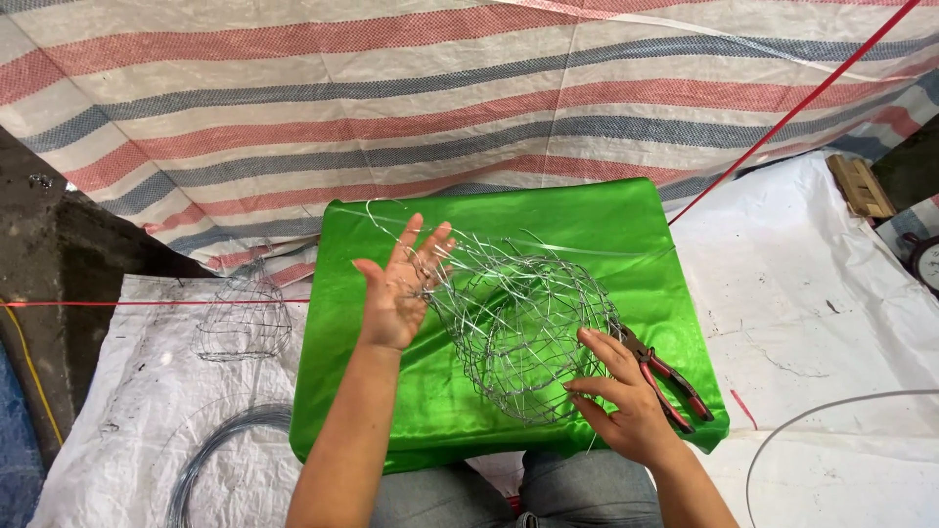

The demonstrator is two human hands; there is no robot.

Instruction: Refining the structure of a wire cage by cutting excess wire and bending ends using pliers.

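A rounded basket of woven silver wire (518, 313) lies on a bright green cloth-covered board (577, 220) across my lap. My left hand (399, 288) is raised, palm open and fingers spread, against the basket's left rim where loose wire ends stick up. My right hand (616, 391) rests on the basket's lower right side, fingers curled onto the wire mesh. Red-handled pliers (670, 376) lie on the green cloth just right of my right hand, apart from it.
A second, smaller wire basket (243, 323) and a coil of wire (210, 455) lie on white sheeting at left. A striped tarp (391, 108) hangs behind. A red string (792, 108) runs diagonally at upper right. A wooden block (861, 186) and a clock (924, 259) sit far right.
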